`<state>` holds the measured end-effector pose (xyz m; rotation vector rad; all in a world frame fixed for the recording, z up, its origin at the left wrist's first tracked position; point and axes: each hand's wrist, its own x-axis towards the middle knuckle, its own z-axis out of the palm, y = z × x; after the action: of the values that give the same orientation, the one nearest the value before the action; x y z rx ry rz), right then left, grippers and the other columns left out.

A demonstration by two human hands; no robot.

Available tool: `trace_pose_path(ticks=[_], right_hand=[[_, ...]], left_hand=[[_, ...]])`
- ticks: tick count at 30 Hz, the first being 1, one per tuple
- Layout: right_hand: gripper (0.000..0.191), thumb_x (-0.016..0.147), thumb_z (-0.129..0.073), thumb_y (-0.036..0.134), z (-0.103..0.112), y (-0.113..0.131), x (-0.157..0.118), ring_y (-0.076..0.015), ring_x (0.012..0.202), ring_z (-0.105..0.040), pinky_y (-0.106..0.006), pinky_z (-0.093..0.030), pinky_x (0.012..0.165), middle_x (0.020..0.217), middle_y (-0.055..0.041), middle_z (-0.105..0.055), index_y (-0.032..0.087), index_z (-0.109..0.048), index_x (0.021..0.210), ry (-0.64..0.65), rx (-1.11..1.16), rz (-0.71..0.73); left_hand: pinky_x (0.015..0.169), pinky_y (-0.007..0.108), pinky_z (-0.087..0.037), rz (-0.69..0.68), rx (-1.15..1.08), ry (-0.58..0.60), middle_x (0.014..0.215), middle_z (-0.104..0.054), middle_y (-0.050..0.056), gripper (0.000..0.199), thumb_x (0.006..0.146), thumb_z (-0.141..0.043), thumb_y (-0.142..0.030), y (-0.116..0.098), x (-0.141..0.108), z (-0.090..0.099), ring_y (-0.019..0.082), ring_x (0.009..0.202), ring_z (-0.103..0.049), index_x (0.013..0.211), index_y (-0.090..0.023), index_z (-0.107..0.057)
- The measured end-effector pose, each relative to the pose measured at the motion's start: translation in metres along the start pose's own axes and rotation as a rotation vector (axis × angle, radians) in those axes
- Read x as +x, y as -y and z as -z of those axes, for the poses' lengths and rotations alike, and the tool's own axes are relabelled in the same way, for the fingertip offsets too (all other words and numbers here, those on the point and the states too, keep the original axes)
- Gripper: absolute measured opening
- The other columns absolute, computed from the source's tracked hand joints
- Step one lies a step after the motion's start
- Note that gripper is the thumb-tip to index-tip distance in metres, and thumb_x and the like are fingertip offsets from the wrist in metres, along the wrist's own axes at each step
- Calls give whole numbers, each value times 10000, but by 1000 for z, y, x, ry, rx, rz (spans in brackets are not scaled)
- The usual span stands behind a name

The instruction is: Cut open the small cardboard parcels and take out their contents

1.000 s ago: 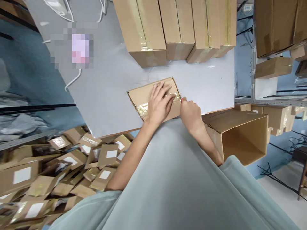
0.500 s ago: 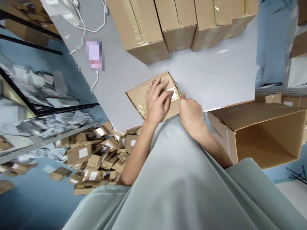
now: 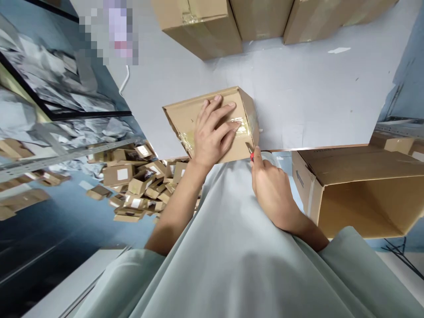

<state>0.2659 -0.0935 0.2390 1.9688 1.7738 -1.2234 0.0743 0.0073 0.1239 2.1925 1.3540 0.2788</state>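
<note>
A brown cardboard box point(image 3: 185, 112), taped across its top, sits at the near edge of the grey table. My left hand point(image 3: 212, 132) lies on the top with its fingers spread, pressing near a strip of shiny clear tape point(image 3: 243, 127). In my right hand point(image 3: 273, 190), closed in a grip, is a small red-handled cutter point(image 3: 252, 156). Its short blade points up at the near right corner of the box. Most of the cutter's handle is hidden by my fingers.
Larger taped cartons point(image 3: 205, 37) stand in a row along the back of the table point(image 3: 311, 88). An open big carton point(image 3: 306, 185) is at the right below the table edge. Many small boxes point(image 3: 142, 181) lie heaped on the floor at left, near shelving with grey plastic bags point(image 3: 76, 97).
My right hand has moved down and toward me, so the cutter's blade now shows at the box's near corner. My left hand stays on the box top. The view has shifted.
</note>
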Motion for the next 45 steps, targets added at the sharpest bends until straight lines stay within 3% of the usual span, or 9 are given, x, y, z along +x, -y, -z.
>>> trace_pose_path(ticks=[4, 9, 15, 22, 28, 33, 41, 45], right_hand=[[600, 1179, -450, 255, -1, -11, 7, -273, 815, -796, -365, -630, 773, 1007, -132, -819, 172, -397, 1771, -52, 42, -52], [594, 1176, -398, 265, -5, -14, 15, -296, 888, -800, -370, -632, 818, 1017, -138, -834, 148, -395, 1759, -143, 60, -60], [577, 1179, -370, 227, -3, 1, 10, -272, 921, -799, -337, -619, 813, 1125, -142, -842, 174, -426, 1751, -175, 44, -93], [582, 1181, -423, 292, -7, 22, 6, -293, 929, -802, -388, -617, 880, 1113, -152, -828, 182, -433, 1753, -182, -18, -225], [558, 1183, -404, 234, -11, 48, 7, -292, 925, -816, -368, -621, 856, 1070, -166, -833, 115, -434, 1728, -202, -112, -359], [526, 1207, -355, 199, -15, 63, 10, -277, 917, -832, -332, -613, 818, 1069, -164, -845, 107, -442, 1717, -212, -163, -429], [482, 1204, -308, 140, -19, 70, 22, -308, 1008, -852, -359, -628, 850, 1117, -220, -844, 88, -552, 1617, -248, -162, -500], [465, 1206, -316, 162, -19, 65, 21, -333, 1064, -848, -384, -624, 876, 1148, -237, -845, 94, -579, 1584, -268, -146, -485]], left_hand=[[1466, 715, -177, 35, -8, 20, 1635, -658, 17, 380, 1123, -522, -649, 2, -1, -1, 349, 1747, -349, 1346, -397, -697], [1459, 744, -189, 23, -36, 21, 1640, -649, -3, 341, 1133, -523, -622, 3, -1, 1, 356, 1752, -336, 1296, -390, -712], [1484, 712, -165, -34, -87, 7, 1631, -659, -30, 344, 1153, -504, -611, 6, 1, 0, 312, 1756, -321, 1214, -350, -720], [1486, 730, -120, -141, -137, 1, 1630, -653, -37, 356, 1193, -438, -554, 12, 5, -5, 256, 1757, -283, 1205, -305, -693], [1478, 727, -85, -174, -297, -29, 1621, -653, -27, 284, 1176, -518, -515, 12, 7, -9, 292, 1746, -312, 1190, -309, -713], [1467, 706, -132, -186, -450, -108, 1582, -680, 24, 275, 1144, -568, -528, 11, 9, -17, 334, 1735, -361, 1171, -339, -766], [1499, 637, -106, -238, -477, -100, 1623, -670, -12, 348, 1157, -516, -591, 11, 9, -17, 287, 1724, -384, 1270, -371, -761], [1480, 654, -150, -257, -424, -104, 1644, -662, 22, 395, 1158, -507, -601, 9, 9, -15, 319, 1727, -387, 1356, -356, -745]])
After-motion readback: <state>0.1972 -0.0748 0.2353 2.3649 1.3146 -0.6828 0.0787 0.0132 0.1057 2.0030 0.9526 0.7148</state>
